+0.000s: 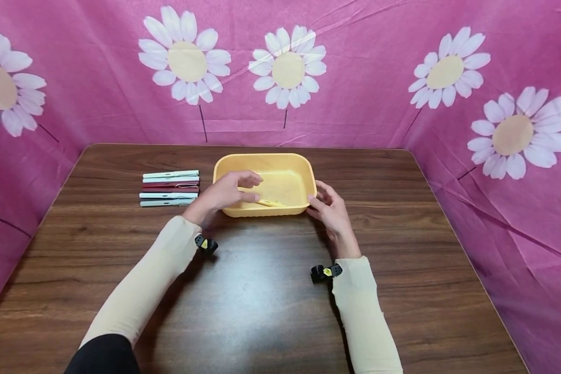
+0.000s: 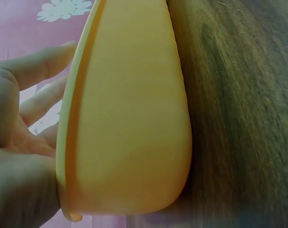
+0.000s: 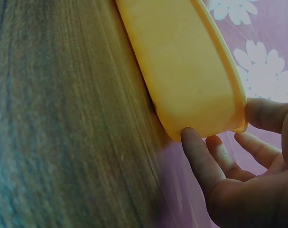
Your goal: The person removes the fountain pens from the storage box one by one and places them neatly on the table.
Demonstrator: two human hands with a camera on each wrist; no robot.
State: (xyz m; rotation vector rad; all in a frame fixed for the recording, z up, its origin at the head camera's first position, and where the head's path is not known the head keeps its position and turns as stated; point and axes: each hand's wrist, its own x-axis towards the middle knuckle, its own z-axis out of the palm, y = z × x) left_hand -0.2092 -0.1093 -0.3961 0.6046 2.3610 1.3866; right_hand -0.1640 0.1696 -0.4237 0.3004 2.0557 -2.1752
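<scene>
A yellow plastic tub stands on the dark wooden table. My left hand reaches over its front left rim, fingers straight and spread, holding nothing. Just past the thumb, a yellow pen lies inside the tub along the front wall. The left wrist view shows the tub's outer wall close up, with the straight fingers above the rim. My right hand is at the tub's front right corner. In the right wrist view a fingertip touches the tub wall; the other fingers are relaxed.
Several pens, white, pale green and dark red, lie in a neat row left of the tub. Pink cloth with white daisies walls in the table at the back and both sides. Bare wood lies in front of the tub.
</scene>
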